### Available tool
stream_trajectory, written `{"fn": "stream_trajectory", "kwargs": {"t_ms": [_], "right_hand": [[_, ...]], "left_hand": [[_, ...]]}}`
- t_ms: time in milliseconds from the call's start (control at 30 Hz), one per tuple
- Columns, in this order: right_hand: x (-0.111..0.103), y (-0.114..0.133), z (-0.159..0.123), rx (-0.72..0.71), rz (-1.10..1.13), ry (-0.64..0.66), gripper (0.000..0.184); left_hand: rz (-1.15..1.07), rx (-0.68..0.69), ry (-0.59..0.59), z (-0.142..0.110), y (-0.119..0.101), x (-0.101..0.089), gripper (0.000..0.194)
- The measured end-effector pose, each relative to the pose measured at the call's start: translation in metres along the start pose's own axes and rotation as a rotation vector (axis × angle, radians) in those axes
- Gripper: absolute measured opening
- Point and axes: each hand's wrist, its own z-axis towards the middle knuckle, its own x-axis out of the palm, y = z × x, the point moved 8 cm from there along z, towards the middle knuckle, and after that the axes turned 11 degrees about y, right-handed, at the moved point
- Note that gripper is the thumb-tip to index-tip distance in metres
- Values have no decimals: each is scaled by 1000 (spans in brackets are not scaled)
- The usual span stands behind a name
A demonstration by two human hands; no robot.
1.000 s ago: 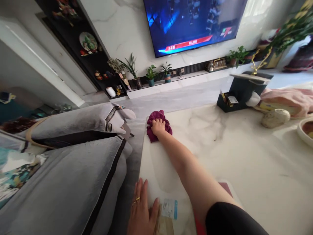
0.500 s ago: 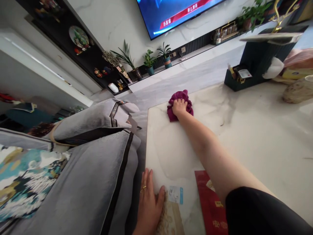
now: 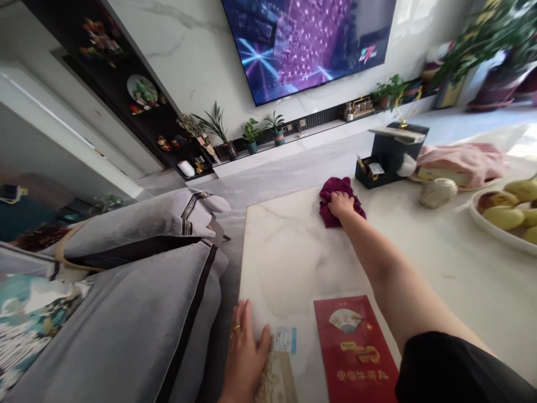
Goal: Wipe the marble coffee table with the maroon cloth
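My right hand [image 3: 340,204] is stretched far across a white marble table [image 3: 293,252] and presses down on a bunched maroon cloth [image 3: 331,196], fingers curled over it. Close to me, my left hand [image 3: 244,347] lies flat on the table's near left corner, fingers spread, a gold ring on one finger. Its thumb touches a beige patterned item [image 3: 274,380] with a small blue and white card [image 3: 286,340] beside it.
A red booklet [image 3: 354,350] lies near the front edge. A dark organiser box [image 3: 390,154], a small round jar [image 3: 438,192], a pink cloth [image 3: 465,159] and a plate of yellow fruit [image 3: 503,215] stand on the right. Grey sofa cushions [image 3: 138,291] are left, a TV [image 3: 310,45] ahead.
My right hand has slid the maroon cloth to the right along the far side of the table. The left hand has stayed planted at the corner. My view has swung right.
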Motion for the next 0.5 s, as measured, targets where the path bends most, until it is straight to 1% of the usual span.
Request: {"fn": "stream_trajectory", "kwargs": {"t_ms": [133,267,400,500], "right_hand": [[-11,-36,-45,-2,-21,-9,53],[-18,-77,-96,7,-34,-11,56],[-23,-127,-155,42,-45,-21,61],[-27,-165,-204,104,-50,-40,62]], "left_hand": [[-22,16,-47,7,1,0,76],[-27,52,-103,13,2,1,74],[2,101,-121,21,0,1,76],[43,76,-115,28,-5,-3,74]]}}
